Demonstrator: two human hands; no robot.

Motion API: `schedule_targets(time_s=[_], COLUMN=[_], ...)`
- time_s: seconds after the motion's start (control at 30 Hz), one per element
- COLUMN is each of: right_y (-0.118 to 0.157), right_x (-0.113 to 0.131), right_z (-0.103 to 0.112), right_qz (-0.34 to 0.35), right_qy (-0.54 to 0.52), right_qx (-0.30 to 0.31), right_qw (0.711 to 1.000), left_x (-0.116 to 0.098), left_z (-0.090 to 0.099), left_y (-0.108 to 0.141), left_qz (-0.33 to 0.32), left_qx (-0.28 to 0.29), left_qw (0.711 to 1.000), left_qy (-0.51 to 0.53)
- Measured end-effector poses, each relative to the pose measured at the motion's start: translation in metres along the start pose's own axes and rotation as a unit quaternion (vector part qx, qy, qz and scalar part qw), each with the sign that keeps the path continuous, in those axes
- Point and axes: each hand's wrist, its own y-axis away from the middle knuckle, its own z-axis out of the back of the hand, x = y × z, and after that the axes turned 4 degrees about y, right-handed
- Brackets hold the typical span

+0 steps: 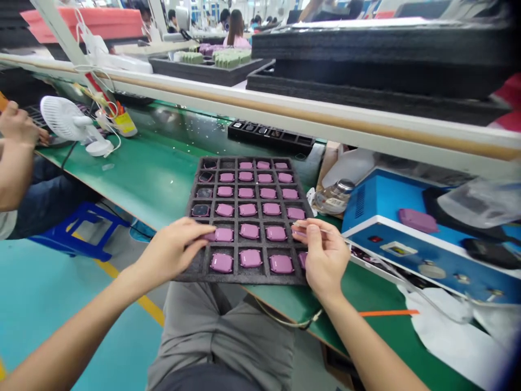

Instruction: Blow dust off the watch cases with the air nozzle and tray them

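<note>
A black foam tray (260, 280) with square compartments lies at the front edge of the green bench. Most compartments hold purple watch-like cases (248, 231); a few at the left column hold dark-faced ones (200, 210). My left hand (173, 247) is at the tray's left side, its thumb and fingers pinching a purple case partly hidden by the fingertips. At the right side, my right hand (325, 255) has its fingers closed around a thin, pale tool (321, 230), its tip beside another purple case in the right column.
A blue machine (378, 203) with a purple case on top stands right, beside a glass jar (331, 198). A white fan (67, 122) and another person's hands (18, 127) are left. A shelf rail (244, 100) crosses above a black parts tray (271, 138).
</note>
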Motion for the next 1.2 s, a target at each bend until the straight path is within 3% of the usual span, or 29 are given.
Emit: schedule_targets(time_s=[0.1,0.2,0.3,0.47,0.63,0.7,0.9,1.2], right_y=[-0.001,-0.003,-0.006,-0.013,-0.016,-0.016,-0.015,-0.015], right_x=[0.0,0.001,0.002,0.002,0.002,0.002,0.003,0.005], right_z=[0.0,0.0,-0.001,-0.003,-0.004,-0.004,-0.003,-0.004], right_qz=[0.013,0.017,0.033,0.055,0.048,0.044,0.037,0.044], right_qy=[0.0,0.002,0.009,0.007,0.005,0.005,0.006,-0.005], right_qx=[-0.017,-0.023,-0.033,-0.06,-0.059,-0.056,-0.05,-0.054], right_qw=[1.0,1.0,0.999,0.997,0.997,0.997,0.998,0.998], left_x=[-0.021,-0.036,-0.046,-0.047,-0.044,-0.044,-0.044,-0.044], left_z=[-0.023,-0.062,-0.095,-0.126,-0.136,-0.137,-0.139,-0.138], left_y=[-0.055,-0.11,-0.145,-0.16,-0.15,-0.147,-0.143,-0.141], left_qz=[0.059,0.122,0.159,0.152,0.214,0.21,0.168,0.149], left_qx=[-0.013,0.016,0.039,0.019,0.019,0.017,-0.006,-0.016], left_qw=[0.973,0.895,0.833,0.805,0.738,0.737,0.784,0.795], left_qy=[0.224,0.429,0.528,0.574,0.64,0.642,0.597,0.588])
